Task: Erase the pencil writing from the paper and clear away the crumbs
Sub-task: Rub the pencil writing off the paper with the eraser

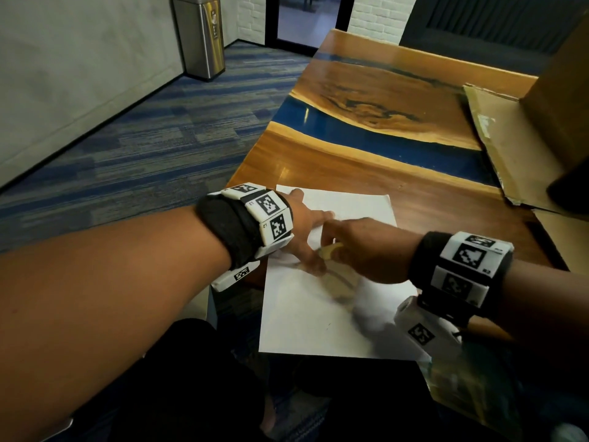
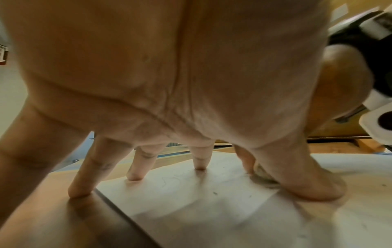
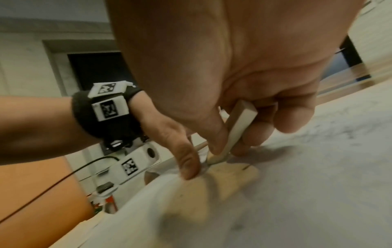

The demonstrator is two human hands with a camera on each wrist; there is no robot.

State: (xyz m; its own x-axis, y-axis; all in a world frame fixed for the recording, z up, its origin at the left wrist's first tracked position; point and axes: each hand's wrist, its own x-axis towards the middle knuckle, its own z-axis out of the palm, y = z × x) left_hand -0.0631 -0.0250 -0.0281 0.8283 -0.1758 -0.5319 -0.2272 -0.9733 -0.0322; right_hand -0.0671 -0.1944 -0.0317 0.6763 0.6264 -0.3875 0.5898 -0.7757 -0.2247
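Observation:
A white sheet of paper [image 1: 322,317] lies at the near left corner of the wooden table [image 1: 366,167]. My left hand [image 1: 306,224] presses on it with spread straight fingers [image 2: 135,169], thumb down at the paper [image 2: 191,209]. My right hand [image 1: 363,247] pinches a pale flat eraser [image 3: 237,124] between thumb and fingers, its lower end on the paper [image 3: 297,193] right beside the left thumb. The eraser [image 1: 330,250] shows as a small yellowish bit in the head view. Faint pencil marks and a few dark crumbs [image 2: 215,193] lie on the sheet.
Flattened cardboard [image 1: 510,148] and a brown box [image 1: 564,90] occupy the table's right side. A blue resin band [image 1: 366,135] crosses the wood. A steel bin [image 1: 200,33] stands on the carpet far left. The paper overhangs the table's near edge.

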